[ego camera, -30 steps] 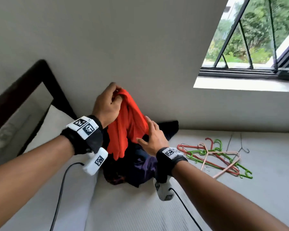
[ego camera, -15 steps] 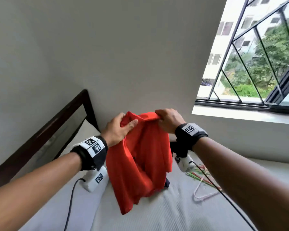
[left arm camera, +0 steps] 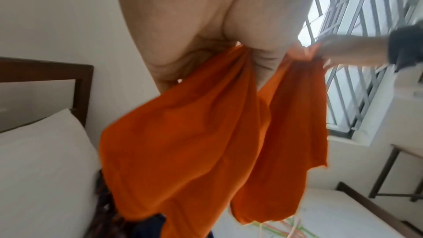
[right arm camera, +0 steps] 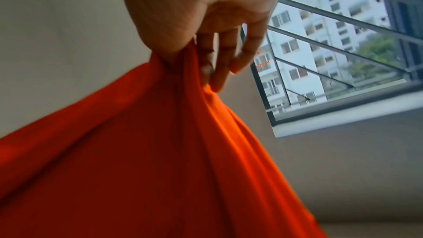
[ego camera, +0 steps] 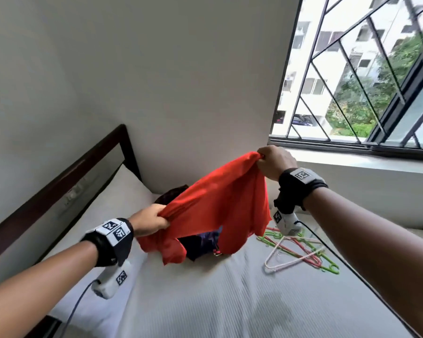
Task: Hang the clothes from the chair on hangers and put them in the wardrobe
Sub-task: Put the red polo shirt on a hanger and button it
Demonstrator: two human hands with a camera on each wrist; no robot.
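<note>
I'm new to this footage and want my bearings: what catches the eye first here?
The bright orange-red garment, stretched in the air between the left hand and the higher right hand, above the white bed. Next, the tangle of coloured hangers lying on the bed to its right, and the dark clothes heaped beneath it.

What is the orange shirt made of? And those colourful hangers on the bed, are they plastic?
The orange shirt looks like thin, soft matte cloth, maybe cotton or polyester: it folds and droops loosely between the left hand and right hand. The hangers look like smooth plastic, or plastic-coated wire: thin rods in bright green, red and pale pink.
</note>
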